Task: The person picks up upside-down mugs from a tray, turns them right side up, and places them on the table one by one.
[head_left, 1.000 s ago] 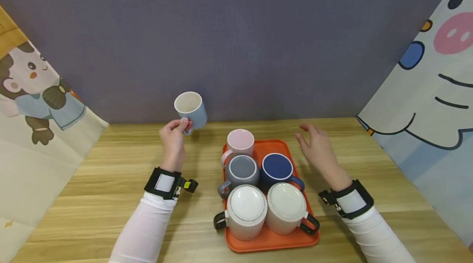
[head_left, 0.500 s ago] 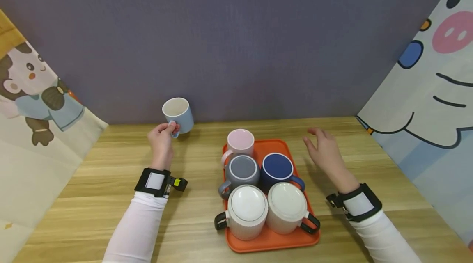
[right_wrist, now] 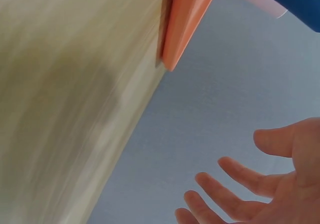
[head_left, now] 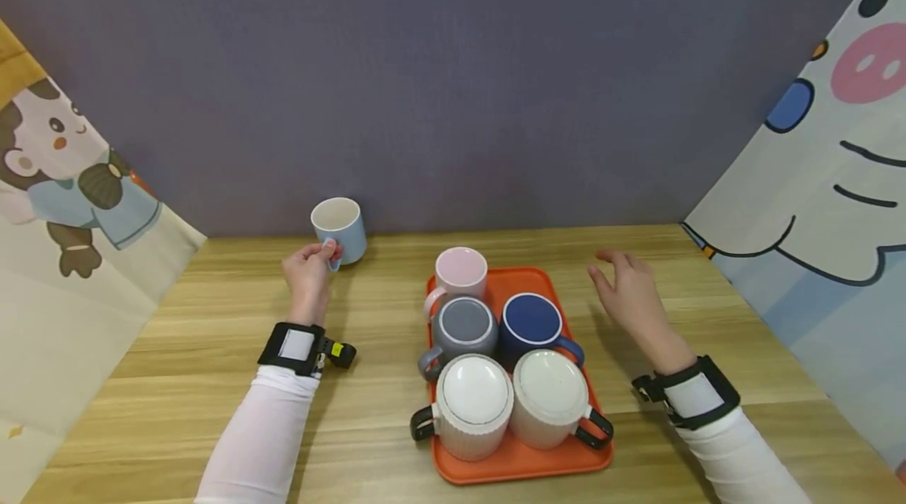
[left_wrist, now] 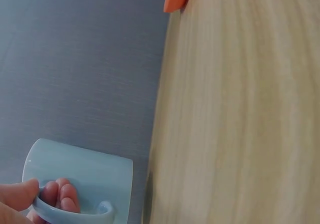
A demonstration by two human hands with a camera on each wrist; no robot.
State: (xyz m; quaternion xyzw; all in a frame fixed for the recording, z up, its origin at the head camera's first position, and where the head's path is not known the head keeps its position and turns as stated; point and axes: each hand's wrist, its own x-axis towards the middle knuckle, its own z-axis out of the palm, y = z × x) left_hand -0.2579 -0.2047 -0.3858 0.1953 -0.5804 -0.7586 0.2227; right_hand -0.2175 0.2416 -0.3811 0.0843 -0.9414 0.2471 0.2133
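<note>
My left hand pinches the handle of a light blue mug, which is upright with its white inside showing. The mug is at the back left of the table, near the grey wall. In the left wrist view, thumb and fingers curl round the handle of the blue mug, its base close over the table's back edge. My right hand hovers right of the orange tray, holding nothing. The right wrist view shows the right hand with its fingers spread and loosely bent.
Upside-down mugs stand on the tray: a pink mug, a grey mug, a navy mug and two white mugs with black handles, one a ribbed white mug. The grey wall borders the wooden table's back edge.
My left hand has carried the light blue mug left, then lowered it toward the table. My right hand has drifted slightly right, away from the tray. The mugs on the tray have stayed put.
</note>
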